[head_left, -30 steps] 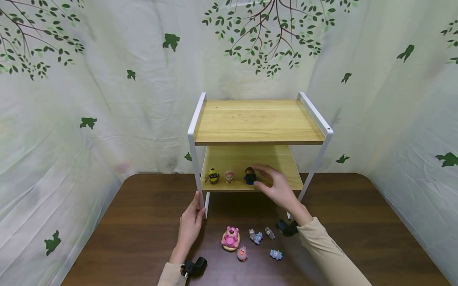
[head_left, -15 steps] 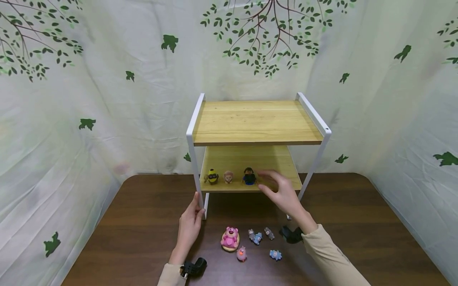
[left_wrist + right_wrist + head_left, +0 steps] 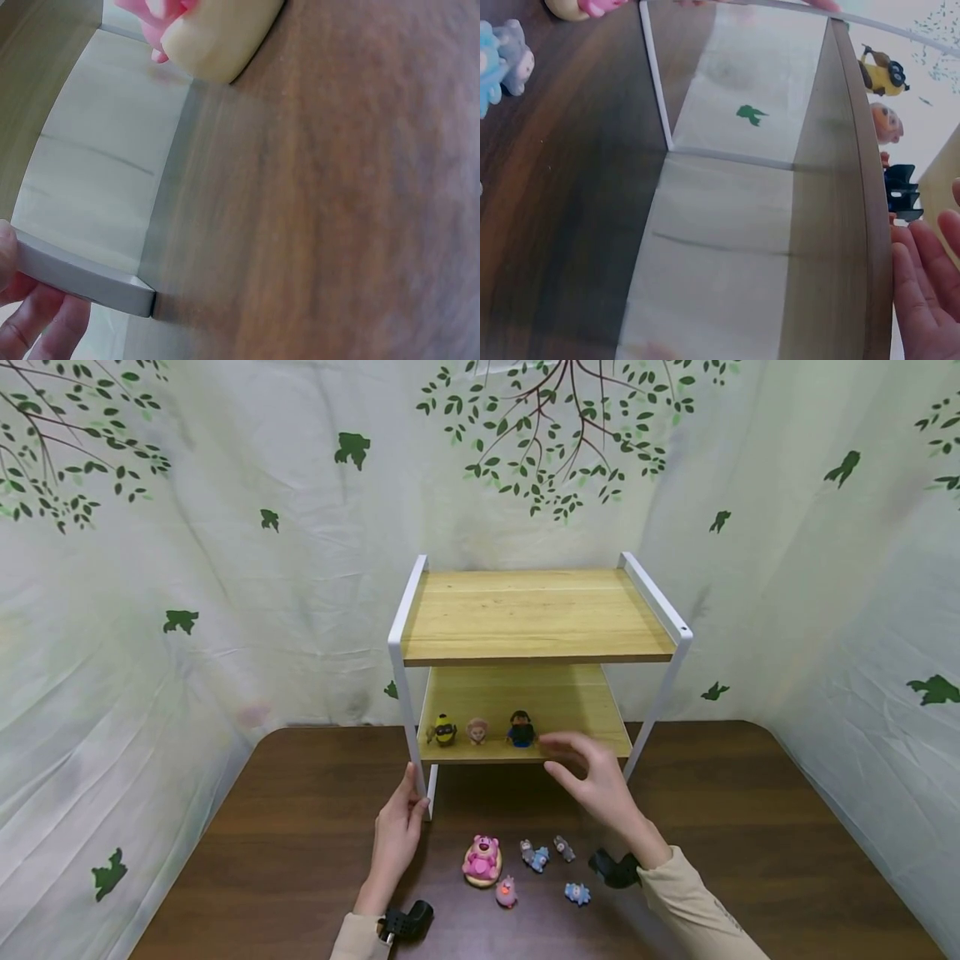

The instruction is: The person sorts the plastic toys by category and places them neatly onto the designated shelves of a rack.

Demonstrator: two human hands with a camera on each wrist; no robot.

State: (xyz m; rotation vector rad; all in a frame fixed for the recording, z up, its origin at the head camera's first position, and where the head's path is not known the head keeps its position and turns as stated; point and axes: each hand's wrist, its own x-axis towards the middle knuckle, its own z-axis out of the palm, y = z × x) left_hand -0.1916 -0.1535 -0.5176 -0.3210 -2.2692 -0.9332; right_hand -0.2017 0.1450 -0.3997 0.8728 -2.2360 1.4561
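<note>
My left hand holds the front left leg of a two-tier wooden rack with a white frame; thumb and fingers lie on either side of it in the left wrist view. By the front of the lower shelf is my right hand, nothing in it, fingers spread and slightly bent. Just left of its fingertips stands a dark figurine with a blue base. Further left on that shelf are a pinkish figurine and a yellow Minion figurine with dark goggles.
On the brown table before the rack sit a pink bear figurine, a small pink figurine, and several small grey and blue figurines. A leaf-printed cloth hangs behind. Each wrist wears a black camera mount.
My right hand has moved off the dark figurine, to the right and slightly down, leaving it on the lower shelf. The left hand stays on the leg.
</note>
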